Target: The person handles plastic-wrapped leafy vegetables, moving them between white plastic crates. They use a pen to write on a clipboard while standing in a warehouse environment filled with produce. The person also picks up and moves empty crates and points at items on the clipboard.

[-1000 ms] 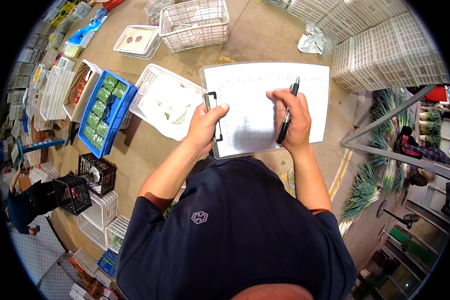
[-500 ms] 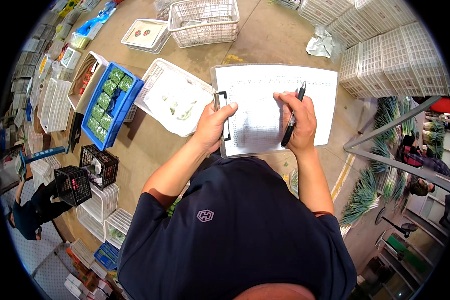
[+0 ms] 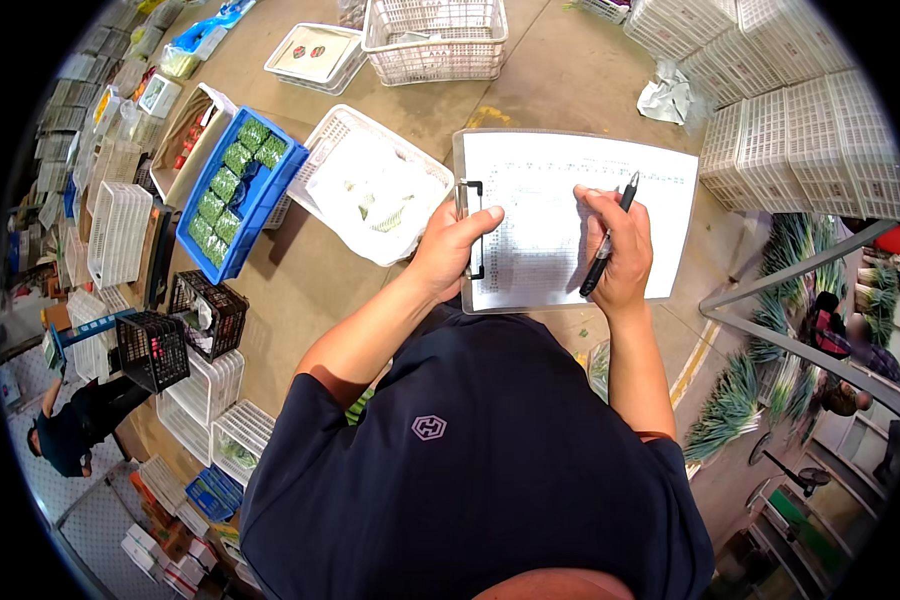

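My left hand (image 3: 452, 247) grips the left edge of a clipboard (image 3: 462, 165), its thumb lying over the black metal clip (image 3: 479, 232). White printed sheets (image 3: 540, 240) covered with small rows lie on the board. Over their right half is my right hand (image 3: 620, 240), closed around a black pen (image 3: 596, 272) whose silver tip points up and away from me. The index finger of that hand stretches toward the middle of the paper. Just left of the board, a white crate (image 3: 338, 125) lined with a white plastic bag holds a few green-and-white pieces.
Farther left stands a blue crate (image 3: 288, 183) of bagged greens, with black crates (image 3: 153, 352) nearer. White crates (image 3: 760, 140) are stacked at the far right, above bundles of leeks (image 3: 725, 405) and a grey metal bar (image 3: 800, 288). A person (image 3: 65, 435) handles a black crate at left.
The surroundings and the clipboard have shifted a little to the right in the picture. Both hands keep their hold, and the right hand with the pen stays over the paper.
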Available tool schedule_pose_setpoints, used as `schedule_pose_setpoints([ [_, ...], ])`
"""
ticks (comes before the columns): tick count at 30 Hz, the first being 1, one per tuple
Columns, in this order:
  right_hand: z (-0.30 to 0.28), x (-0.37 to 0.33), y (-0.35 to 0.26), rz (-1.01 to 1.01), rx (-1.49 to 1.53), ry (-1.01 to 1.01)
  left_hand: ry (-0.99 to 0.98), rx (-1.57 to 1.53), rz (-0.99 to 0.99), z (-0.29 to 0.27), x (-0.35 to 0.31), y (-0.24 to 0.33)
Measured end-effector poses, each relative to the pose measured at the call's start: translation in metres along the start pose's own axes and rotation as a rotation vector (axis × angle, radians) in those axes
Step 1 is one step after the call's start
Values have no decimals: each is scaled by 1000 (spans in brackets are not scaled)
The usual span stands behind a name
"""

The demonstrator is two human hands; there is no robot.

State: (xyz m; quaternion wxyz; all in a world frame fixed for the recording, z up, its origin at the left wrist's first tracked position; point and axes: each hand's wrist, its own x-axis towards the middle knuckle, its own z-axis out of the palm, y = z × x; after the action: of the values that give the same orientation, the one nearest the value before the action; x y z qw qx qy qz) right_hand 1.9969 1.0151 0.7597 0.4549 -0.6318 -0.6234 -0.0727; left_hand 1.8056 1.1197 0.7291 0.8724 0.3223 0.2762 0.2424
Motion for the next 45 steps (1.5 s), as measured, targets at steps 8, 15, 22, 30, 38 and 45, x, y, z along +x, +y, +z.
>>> schedule_pose_setpoints([
  [8, 2, -4, -2, 42, -69, -77, -26, -75, -108, -10, 3, -2],
  [15, 10, -6, -1, 48, -62, -180, -58, -120, -36, -22, 4, -10],
  [22, 22, -1, 0, -91, -46, -157, 32, -103, -29, -24, -5, -2],
  [30, 24, -8, -1, -99, -62, -171, 131, -92, -20, -25, -4, -4],
  [38, 23, -6, 2, -124, -32, -184, 159, -91, 14, -20, -9, -3],
  [45, 19, -2, -2, -86, 149, -46, 152, -60, 49, -17, -12, -2],
])
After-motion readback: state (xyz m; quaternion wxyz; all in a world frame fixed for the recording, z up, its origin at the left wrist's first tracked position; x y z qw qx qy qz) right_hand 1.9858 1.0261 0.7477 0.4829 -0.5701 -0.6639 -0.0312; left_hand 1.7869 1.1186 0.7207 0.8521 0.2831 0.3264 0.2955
